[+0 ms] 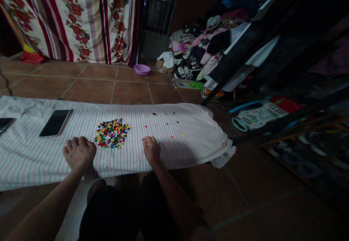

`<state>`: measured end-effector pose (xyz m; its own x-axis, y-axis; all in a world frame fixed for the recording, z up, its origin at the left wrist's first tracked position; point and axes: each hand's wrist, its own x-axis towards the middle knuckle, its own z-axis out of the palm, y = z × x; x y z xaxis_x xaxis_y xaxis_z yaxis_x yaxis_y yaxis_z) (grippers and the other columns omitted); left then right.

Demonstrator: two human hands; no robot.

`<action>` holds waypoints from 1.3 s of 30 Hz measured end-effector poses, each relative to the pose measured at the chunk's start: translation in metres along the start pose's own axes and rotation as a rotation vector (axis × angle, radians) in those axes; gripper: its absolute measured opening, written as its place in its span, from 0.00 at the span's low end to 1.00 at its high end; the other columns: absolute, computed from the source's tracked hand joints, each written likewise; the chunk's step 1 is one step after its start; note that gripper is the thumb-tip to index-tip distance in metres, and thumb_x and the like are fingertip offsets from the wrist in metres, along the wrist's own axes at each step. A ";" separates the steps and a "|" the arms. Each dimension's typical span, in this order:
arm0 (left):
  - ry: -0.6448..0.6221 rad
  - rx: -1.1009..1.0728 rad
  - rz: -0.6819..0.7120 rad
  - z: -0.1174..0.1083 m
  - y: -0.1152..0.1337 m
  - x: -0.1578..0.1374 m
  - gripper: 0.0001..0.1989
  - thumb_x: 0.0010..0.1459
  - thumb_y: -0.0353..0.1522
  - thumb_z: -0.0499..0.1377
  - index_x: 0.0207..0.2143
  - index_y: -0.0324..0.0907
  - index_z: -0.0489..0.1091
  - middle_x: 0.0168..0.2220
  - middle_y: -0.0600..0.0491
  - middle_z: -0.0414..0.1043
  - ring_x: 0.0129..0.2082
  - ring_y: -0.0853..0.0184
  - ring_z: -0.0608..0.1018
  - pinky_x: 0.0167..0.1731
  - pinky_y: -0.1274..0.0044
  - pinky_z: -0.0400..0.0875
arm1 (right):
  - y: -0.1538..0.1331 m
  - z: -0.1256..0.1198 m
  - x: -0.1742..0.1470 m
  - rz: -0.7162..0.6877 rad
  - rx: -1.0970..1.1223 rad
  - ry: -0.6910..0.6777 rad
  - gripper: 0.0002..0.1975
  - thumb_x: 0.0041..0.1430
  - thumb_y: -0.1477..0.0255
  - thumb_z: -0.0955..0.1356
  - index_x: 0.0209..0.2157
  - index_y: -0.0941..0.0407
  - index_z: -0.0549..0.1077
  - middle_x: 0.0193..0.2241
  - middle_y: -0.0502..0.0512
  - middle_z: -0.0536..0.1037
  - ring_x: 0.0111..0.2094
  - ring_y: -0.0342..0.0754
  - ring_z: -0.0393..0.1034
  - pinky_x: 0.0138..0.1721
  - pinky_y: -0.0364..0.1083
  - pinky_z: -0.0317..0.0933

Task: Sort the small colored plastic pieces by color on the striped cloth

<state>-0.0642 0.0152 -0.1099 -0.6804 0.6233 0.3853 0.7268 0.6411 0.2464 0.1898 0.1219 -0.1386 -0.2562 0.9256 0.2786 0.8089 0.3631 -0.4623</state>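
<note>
My left hand (79, 152) rests palm down on the striped cloth (51, 161), its fingers slightly apart and holding nothing. Just to its right lies a round pile of tiny multicoloured beads (112, 133). My right hand (151, 150) is over the cloth to the right of the pile, with thumb and forefinger pinched on a small dark bead (143, 139). Beyond and to the right of this hand, single beads lie spaced apart, among them a red bead (146, 126), an orange bead (171, 136) and a yellow bead (183, 135). A light green bead (156, 139) is partly hidden beside my knuckles.
A phone (56, 123) lies left of the pile, and another dark device (5, 124) sits at the left edge. On the tiled floor beyond are a purple basin (142, 69) and a heap of clothes (201, 48). A dark metal post (218, 88) slants at the right.
</note>
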 end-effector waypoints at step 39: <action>0.007 0.055 -0.004 -0.001 0.000 0.000 0.17 0.60 0.35 0.45 0.41 0.35 0.70 0.47 0.38 0.69 0.52 0.52 0.67 0.50 0.62 0.59 | 0.060 -0.027 -0.014 0.064 0.351 0.126 0.13 0.62 0.68 0.61 0.40 0.57 0.75 0.36 0.59 0.77 0.36 0.48 0.71 0.40 0.46 0.65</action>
<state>-0.0642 0.0154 -0.1091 -0.6827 0.6176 0.3905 0.7177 0.6673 0.1991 0.2566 0.1277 -0.1476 -0.1259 0.9351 0.3312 0.5849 0.3397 -0.7366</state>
